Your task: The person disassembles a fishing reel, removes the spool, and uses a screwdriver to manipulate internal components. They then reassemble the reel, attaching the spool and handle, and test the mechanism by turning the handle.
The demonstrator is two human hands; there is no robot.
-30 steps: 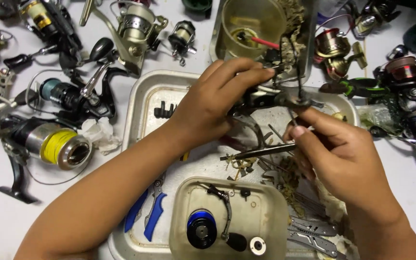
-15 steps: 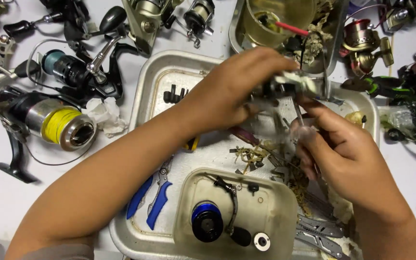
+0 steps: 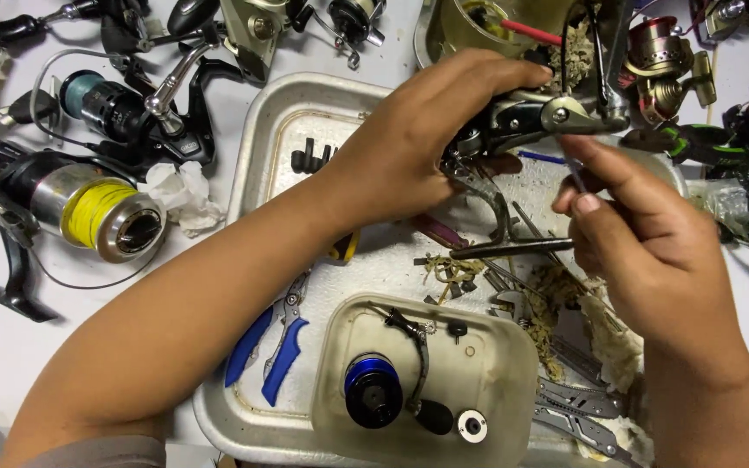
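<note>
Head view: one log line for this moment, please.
left hand: grips reel body | right hand: holds thin tool | below: metal tray

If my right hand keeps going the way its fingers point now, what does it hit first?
Probably the fishing reel body that the left hand grips. The right hand points up and left with a thin tool pinched in its fingers, tip almost at the reel; depth is unclear.

Two bare forearms, left hand [image 3: 409,147], right hand [image 3: 652,251], short trimmed nails, grey sleeve edge at left elbow
</note>
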